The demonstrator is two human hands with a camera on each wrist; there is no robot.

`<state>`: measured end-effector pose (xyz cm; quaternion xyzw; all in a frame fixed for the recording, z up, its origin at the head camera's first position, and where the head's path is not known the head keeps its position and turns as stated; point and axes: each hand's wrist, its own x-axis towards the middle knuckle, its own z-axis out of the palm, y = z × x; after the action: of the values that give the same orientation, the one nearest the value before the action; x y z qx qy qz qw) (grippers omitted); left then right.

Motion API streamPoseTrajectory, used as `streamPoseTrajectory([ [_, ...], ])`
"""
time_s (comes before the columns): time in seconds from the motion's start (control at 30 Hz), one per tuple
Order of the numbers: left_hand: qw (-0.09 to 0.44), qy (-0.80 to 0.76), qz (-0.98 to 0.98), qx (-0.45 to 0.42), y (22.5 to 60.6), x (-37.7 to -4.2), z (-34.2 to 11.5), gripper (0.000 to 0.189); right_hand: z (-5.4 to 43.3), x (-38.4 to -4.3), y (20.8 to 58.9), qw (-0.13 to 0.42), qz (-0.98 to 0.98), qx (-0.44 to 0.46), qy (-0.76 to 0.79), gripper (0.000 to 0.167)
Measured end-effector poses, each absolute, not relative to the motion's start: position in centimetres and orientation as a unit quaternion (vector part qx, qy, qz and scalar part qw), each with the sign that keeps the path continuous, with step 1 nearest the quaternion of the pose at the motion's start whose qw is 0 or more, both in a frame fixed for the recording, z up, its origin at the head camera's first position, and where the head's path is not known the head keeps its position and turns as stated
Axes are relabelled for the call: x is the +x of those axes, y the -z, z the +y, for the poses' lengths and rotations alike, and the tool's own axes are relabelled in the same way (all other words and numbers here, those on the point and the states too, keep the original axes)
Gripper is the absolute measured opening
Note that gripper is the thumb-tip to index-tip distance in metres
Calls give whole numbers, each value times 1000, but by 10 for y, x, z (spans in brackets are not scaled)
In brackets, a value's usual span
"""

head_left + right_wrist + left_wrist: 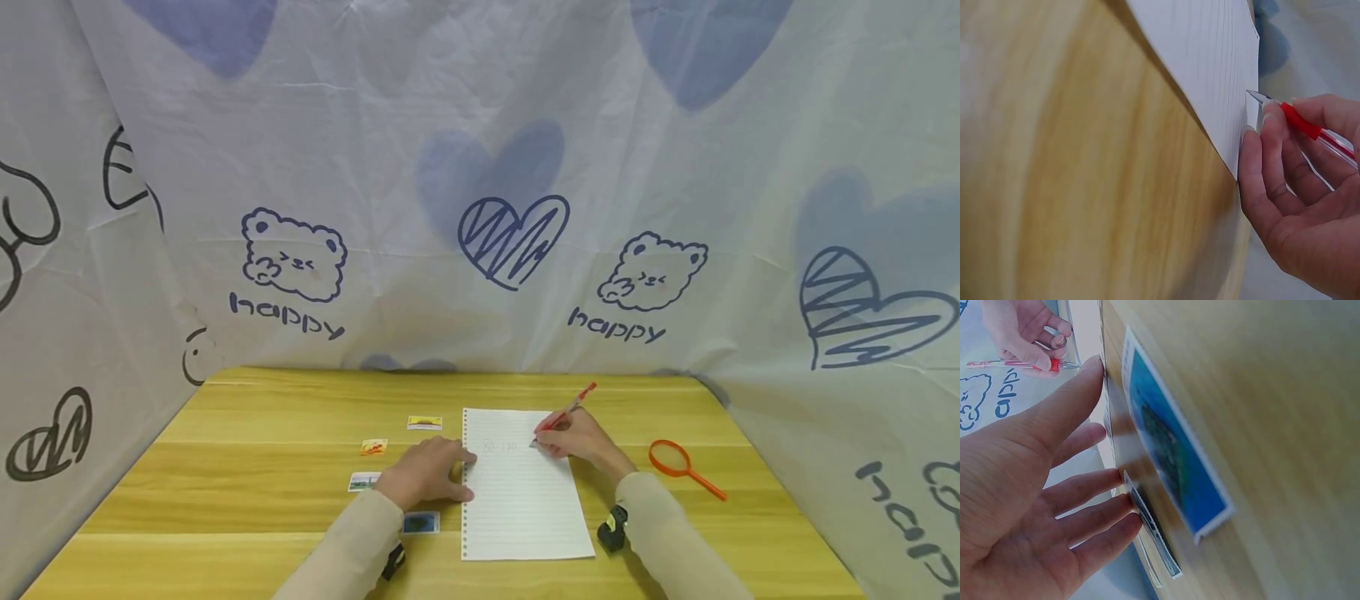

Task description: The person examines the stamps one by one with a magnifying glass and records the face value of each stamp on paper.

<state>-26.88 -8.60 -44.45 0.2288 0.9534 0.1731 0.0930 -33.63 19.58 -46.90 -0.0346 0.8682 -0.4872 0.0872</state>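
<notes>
Pinching the red pen at the lined paper's far right, the right hand likely needed that paper steady. Left-wrist view: the left hand's spread fingers gripped nothing. Right-wrist view: pinching near the tip seemingly aided control.

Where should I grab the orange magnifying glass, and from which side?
Probably by the slim, straight handle of the magnifying glass, from the near right: it lies flat, handle pointing that way, round lens at the far end.
</notes>
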Motion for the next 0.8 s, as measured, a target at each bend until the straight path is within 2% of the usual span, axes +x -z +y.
streamPoseTrajectory([
  [0.17,92,-172,954,228,443,-269,-86,56,194,-337,468,76,873,-20,482,11],
  [0.47,93,-167,955,226,445,-270,-86,57,193,-338,469,80,880,-60,465,7],
  [0.8,91,-171,954,229,446,-270,-86,57,200,-333,467,88,881,-74,459,11],
])
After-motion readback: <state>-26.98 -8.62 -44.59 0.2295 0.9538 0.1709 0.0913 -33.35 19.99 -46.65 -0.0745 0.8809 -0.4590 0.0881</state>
